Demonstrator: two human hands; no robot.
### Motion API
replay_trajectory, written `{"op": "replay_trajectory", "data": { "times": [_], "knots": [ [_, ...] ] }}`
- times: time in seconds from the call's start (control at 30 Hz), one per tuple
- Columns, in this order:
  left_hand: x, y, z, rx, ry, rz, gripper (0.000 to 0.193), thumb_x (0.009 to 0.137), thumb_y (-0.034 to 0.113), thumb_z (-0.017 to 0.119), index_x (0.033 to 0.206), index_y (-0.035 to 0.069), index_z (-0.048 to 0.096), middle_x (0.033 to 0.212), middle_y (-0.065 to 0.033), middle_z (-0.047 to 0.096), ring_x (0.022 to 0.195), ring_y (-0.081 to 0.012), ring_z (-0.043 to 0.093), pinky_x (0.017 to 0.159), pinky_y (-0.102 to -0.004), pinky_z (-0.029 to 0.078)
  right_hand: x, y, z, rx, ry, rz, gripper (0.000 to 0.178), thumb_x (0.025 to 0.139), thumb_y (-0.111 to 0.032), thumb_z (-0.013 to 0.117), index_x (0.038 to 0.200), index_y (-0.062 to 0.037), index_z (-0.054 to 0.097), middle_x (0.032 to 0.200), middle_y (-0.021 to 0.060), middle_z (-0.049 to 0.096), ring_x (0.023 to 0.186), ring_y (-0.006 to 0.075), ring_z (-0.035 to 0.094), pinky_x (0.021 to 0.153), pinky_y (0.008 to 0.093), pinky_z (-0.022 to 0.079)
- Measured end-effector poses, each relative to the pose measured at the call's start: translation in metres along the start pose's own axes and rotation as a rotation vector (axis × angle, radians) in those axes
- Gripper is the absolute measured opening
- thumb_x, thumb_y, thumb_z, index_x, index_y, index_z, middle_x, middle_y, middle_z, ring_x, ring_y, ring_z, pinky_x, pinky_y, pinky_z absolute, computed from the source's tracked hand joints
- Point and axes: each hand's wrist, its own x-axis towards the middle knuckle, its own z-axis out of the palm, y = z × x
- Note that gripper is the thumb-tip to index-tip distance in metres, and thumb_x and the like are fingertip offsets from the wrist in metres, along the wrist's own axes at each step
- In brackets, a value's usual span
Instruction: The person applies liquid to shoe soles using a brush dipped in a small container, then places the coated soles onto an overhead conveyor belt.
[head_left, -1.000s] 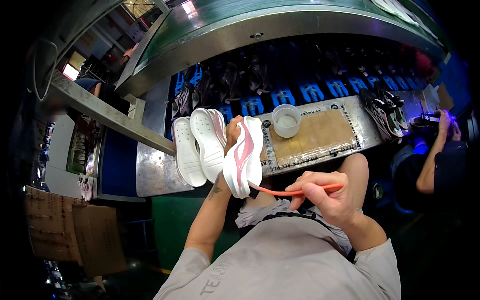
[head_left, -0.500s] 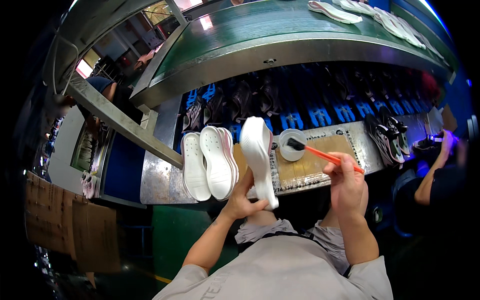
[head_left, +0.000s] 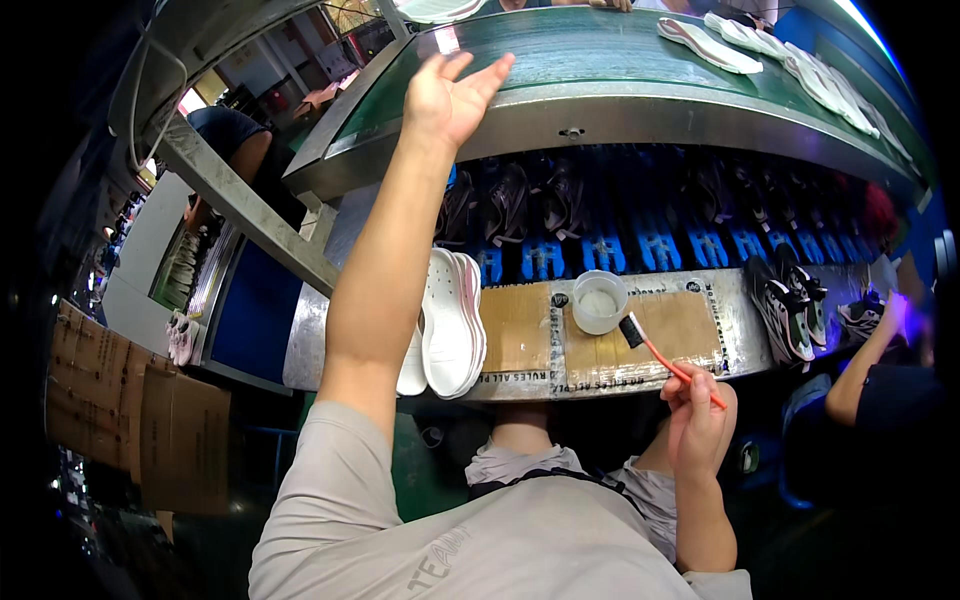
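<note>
My left hand (head_left: 450, 100) is stretched far forward over the near edge of the green belt (head_left: 560, 65), fingers spread and empty. Past its fingertips, a white shoe sole (head_left: 440, 9) is partly cut off by the view's upper edge. My right hand (head_left: 695, 415) grips a thin brush with a red handle (head_left: 662, 360) and dark bristles. Its bristle end points toward a translucent white cup (head_left: 600, 303) holding whitish contents, and stays outside it. White soles with pink sides (head_left: 454, 325) stand together on the bench, partly hidden behind my left forearm.
Brown cardboard (head_left: 660, 335) taped to the metal bench lies under the cup. Several white soles (head_left: 800, 70) lie on the belt at right. Dark shoes on blue holders (head_left: 600, 240) fill the lower shelf. A co-worker's arm (head_left: 870, 355) is at far right, beside dark sneakers (head_left: 785, 310).
My left hand has swung from the bench up to the belt and no longer holds the sole. A sole has appeared at the belt's far left. The brush has moved away from the cup.
</note>
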Motion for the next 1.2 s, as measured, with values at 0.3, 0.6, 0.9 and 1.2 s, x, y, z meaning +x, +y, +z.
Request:
{"op": "replay_trajectory", "data": {
  "times": [0.3, 0.6, 0.9, 1.2],
  "knots": [
    [-0.201, 0.020, -0.135, 2.180, 0.209, 0.509, 0.038, 0.093, 0.019, 0.066, 0.122, -0.004, 0.068, 0.101, -0.0317, 0.071, 0.092, -0.0470, 0.071, 0.084, -0.0497, 0.055, 0.006, 0.031, -0.020, -0.040, 0.013, 0.098, 0.028, 0.107, -0.021, 0.057, 0.119, 0.0016, 0.068, 0.093, 0.0059, 0.072, 0.087, 0.0113, 0.066, 0.081, 0.0264, 0.051],
    [-0.287, 0.028, -0.266, 2.365, 0.607, 0.010, 0.040, 0.083, 0.029, 0.076, 0.103, -0.006, 0.068, 0.094, -0.0339, 0.070, 0.095, -0.0492, 0.068, 0.088, -0.0542, 0.053, 0.049, 0.011, 0.009, -0.463, -0.190, -0.068, 0.025, 0.105, -0.016, 0.059, 0.113, 0.0051, 0.071, 0.088, 0.0056, 0.073, 0.088, 0.0127, 0.066, 0.082, 0.0278, 0.051],
    [-0.311, 0.060, -0.225, 0.885, 0.563, 0.007, 0.056, 0.081, 0.006, 0.058, 0.132, -0.016, 0.056, 0.118, -0.0229, 0.069, 0.099, -0.0323, 0.072, 0.092, -0.0385, 0.057, 0.122, 0.010, 0.039, -1.086, -0.319, -0.339, 0.016, 0.095, -0.016, 0.066, 0.099, -0.0039, 0.075, 0.083, 0.0148, 0.073, 0.077, 0.0330, 0.066, 0.073, 0.0406, 0.052],
    [-0.345, -0.038, -0.148, -0.147, 0.075, -0.370, 0.089, 0.089, 0.034, 0.054, 0.160, -0.006, 0.018, 0.153, -0.0413, 0.036, 0.135, -0.0574, 0.046, 0.108, -0.0609, 0.048, 0.116, 0.005, 0.042, -1.030, -0.266, -0.400, 0.015, 0.094, -0.016, 0.067, 0.096, -0.0034, 0.074, 0.085, 0.0151, 0.073, 0.079, 0.0333, 0.067, 0.072, 0.0430, 0.052]
  ]
}}
